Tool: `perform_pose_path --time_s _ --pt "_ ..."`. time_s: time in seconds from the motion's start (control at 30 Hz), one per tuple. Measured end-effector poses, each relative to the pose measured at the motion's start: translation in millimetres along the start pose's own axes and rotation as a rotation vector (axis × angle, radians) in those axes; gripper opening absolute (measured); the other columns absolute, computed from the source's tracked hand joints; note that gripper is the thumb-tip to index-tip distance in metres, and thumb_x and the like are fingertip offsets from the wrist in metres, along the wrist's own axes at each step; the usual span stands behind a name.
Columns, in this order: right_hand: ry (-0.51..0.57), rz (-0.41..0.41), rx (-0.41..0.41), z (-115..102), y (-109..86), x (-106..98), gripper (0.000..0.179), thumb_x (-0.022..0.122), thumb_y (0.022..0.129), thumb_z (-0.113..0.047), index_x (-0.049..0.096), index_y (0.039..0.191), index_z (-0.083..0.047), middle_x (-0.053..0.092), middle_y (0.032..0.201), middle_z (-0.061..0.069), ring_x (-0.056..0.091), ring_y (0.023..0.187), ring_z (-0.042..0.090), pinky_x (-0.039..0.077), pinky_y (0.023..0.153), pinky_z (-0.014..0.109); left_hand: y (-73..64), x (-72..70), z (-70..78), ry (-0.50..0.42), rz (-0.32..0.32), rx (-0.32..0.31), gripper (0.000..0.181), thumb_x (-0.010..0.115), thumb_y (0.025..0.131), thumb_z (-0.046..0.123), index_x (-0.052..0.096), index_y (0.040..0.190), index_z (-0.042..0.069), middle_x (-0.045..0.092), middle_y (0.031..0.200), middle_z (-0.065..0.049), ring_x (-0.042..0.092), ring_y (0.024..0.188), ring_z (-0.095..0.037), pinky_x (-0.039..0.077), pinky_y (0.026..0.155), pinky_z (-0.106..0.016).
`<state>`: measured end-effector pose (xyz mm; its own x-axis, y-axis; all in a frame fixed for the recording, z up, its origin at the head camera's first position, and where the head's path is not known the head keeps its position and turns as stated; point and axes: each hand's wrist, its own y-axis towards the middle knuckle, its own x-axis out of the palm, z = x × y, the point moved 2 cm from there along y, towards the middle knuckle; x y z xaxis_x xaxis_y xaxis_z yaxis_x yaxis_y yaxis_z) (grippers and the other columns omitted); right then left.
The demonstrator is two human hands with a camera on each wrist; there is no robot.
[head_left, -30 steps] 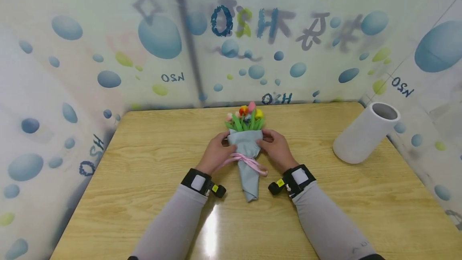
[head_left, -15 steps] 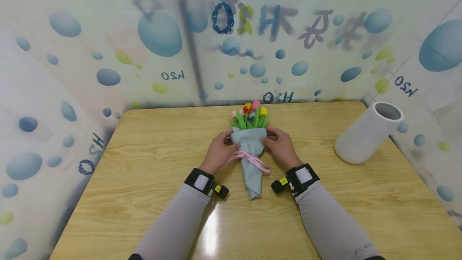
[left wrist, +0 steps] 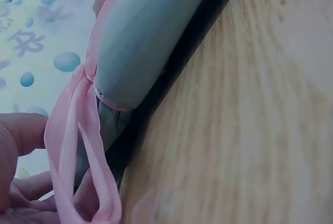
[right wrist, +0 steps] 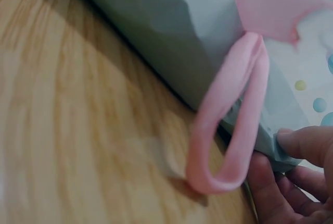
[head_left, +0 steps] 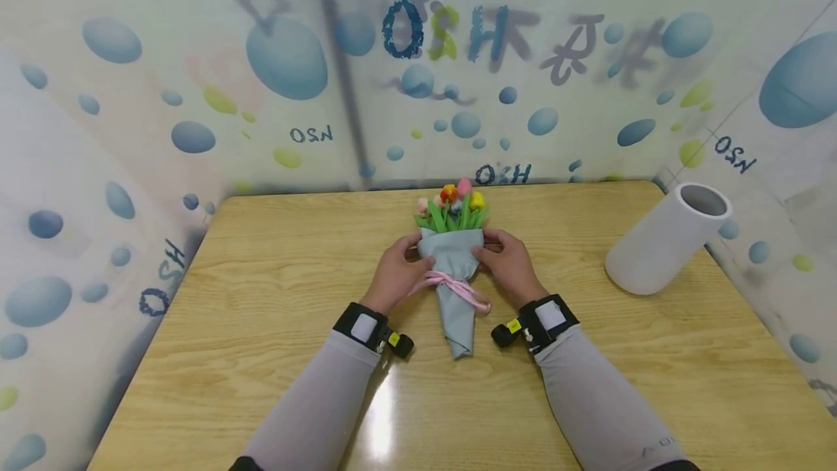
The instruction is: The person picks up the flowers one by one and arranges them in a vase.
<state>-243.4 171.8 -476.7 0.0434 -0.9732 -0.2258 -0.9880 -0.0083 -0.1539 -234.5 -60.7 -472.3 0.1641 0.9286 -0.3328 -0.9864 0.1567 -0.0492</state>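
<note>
A small bouquet [head_left: 458, 249] of colourful tulips in grey-blue wrapping lies on the wooden table, blooms toward the wall. Its pink ribbon [head_left: 451, 283] is tied round the middle with loops hanging to the sides. On the left edge of the wrapping, my left hand [head_left: 397, 275] pinches it between thumb and fingers. My right hand [head_left: 513, 267] holds the opposite edge the same way. In the right wrist view the thumb [right wrist: 302, 143] presses on the wrapping [right wrist: 151, 21] with fingers beneath. The left wrist view shows a ribbon loop [left wrist: 67, 146] hanging in front of the left fingers.
A white vase [head_left: 654, 246] leans toward the far right on the table's [head_left: 275, 296] right side. Behind the table stands a wall [head_left: 294, 166] with blue and green dots. Both wrists wear black straps with small cameras.
Over the first half second the bouquet and both hands shift slightly right in the head view, along with a small shift of the view itself. Both hands keep their hold on the wrapping.
</note>
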Motion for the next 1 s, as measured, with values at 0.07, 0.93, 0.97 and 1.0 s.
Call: perform_pose_path --time_s 0.07,0.93,0.97,1.0 --pt "0.004 -0.003 -0.001 -0.6 -0.6 0.1 0.053 0.068 0.102 -0.016 0.051 0.15 -0.002 0.062 0.14 0.021 0.064 0.123 0.03 0.061 0.087 0.029 -0.3 -0.5 0.4 -0.008 0.0 0.002 0.064 0.073 0.097 0.019 0.047 0.154 0.005 0.059 0.148 -0.017 0.058 0.135 -0.033 0.047 0.114 -0.048" --pt "-0.201 0.084 -0.077 -12.9 -11.5 -8.2 0.056 0.06 0.105 -0.034 0.051 0.15 -0.004 0.059 0.143 0.014 0.058 0.128 0.031 0.054 0.104 0.046 -18.1 -22.1 10.1 0.118 0.011 -0.004 0.042 0.062 0.103 0.028 0.061 0.139 0.006 0.067 0.133 -0.012 0.061 0.126 -0.029 0.05 0.108 -0.048" --pt "-0.206 0.082 -0.076 -14.9 -13.6 -8.4 0.055 0.06 0.105 -0.035 0.051 0.15 -0.005 0.058 0.144 0.014 0.058 0.129 0.031 0.054 0.104 0.047 -20.2 -21.7 10.6 0.152 -0.005 0.0 0.042 0.063 0.103 0.028 0.061 0.139 0.007 0.067 0.133 -0.011 0.062 0.125 -0.029 0.05 0.108 -0.047" --pt "-0.215 0.081 -0.079 -16.6 -15.7 -8.6 0.055 0.06 0.105 -0.035 0.051 0.15 -0.005 0.058 0.144 0.013 0.057 0.129 0.031 0.054 0.104 0.047 -22.2 -21.1 10.8 0.188 -0.024 0.007 0.041 0.063 0.103 0.029 0.062 0.139 0.008 0.068 0.131 -0.011 0.063 0.124 -0.028 0.051 0.107 -0.047"
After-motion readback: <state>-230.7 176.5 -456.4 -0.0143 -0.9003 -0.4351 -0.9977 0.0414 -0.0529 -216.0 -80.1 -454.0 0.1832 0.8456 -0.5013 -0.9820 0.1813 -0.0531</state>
